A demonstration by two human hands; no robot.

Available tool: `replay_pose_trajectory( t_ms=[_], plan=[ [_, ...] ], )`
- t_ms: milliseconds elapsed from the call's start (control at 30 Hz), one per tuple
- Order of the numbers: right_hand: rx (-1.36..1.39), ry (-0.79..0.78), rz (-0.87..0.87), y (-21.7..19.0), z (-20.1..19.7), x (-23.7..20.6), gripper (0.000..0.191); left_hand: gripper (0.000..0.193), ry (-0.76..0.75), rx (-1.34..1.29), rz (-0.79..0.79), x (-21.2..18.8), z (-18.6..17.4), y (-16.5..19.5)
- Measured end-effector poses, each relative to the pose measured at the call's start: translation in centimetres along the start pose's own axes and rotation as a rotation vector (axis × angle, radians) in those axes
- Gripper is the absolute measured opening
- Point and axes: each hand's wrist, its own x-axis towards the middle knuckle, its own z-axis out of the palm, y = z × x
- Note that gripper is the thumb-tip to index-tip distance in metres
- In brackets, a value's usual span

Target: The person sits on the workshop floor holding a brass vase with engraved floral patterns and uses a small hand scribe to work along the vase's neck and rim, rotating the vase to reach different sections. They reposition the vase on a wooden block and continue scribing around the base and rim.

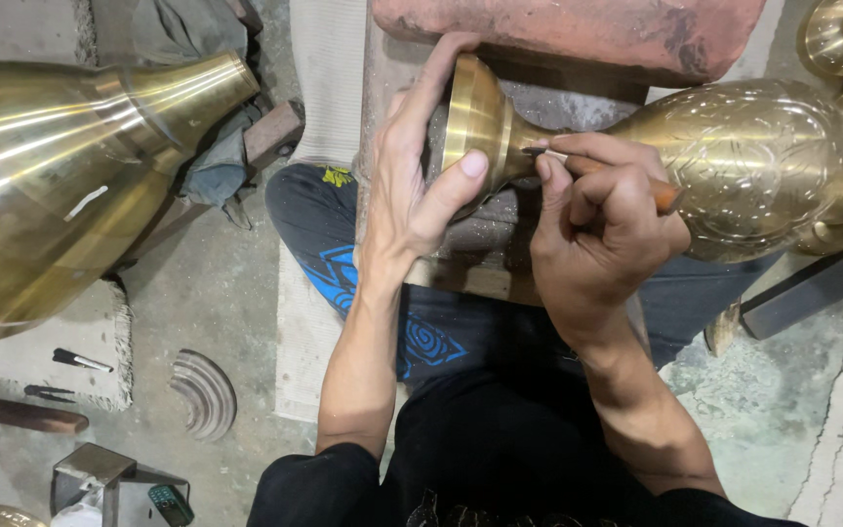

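Right hand (597, 229) pinches an engraving tool (592, 166) against the brass vase (714, 161) neck, lying across the wooden block; left hand (417, 171), fingers spread, grips its mouth. Any slip probably scratches the brass.

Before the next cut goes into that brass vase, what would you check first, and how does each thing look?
1. Left hand steadies the brass vase at its flared mouth: ok.
2. Right hand grips the engraving tool firmly: ok.
3. Tool tip sits on the vase's narrow neck: ok.
4. Left thumb lies close to the tip: not ok.
5. Vase lies steady on the block over the lap: cannot tell.
6. Tip sharpness: cannot tell.
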Motion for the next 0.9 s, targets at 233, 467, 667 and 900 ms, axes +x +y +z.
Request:
replay_pose_trajectory(
  t_ms=[233, 467, 667, 900],
  plan=[
    [0.016, -0.020, -0.005, 0.6, -0.3, -0.5, 0.041, 0.080, 0.012, 0.098, -0.020, 0.1, 0.2, 0.0],
    [0.015, -0.035, -0.014, 0.8, -0.5, -0.7, 0.042, 0.074, 0.024, 0.205, -0.199, 0.4, 0.0, 1.2],
    [0.004, -0.023, -0.007, 0.3, -0.3, -0.6, 0.040, 0.088, 0.026, 0.044, 0.013, -0.7, -0.1, 0.4],
    [0.016, 0.005, 0.030, 0.4, -0.2, -0.1, 0.043, 0.098, -0.002, 0.121, 0.107, -0.9, 0.9, -2.6]
  ],
)
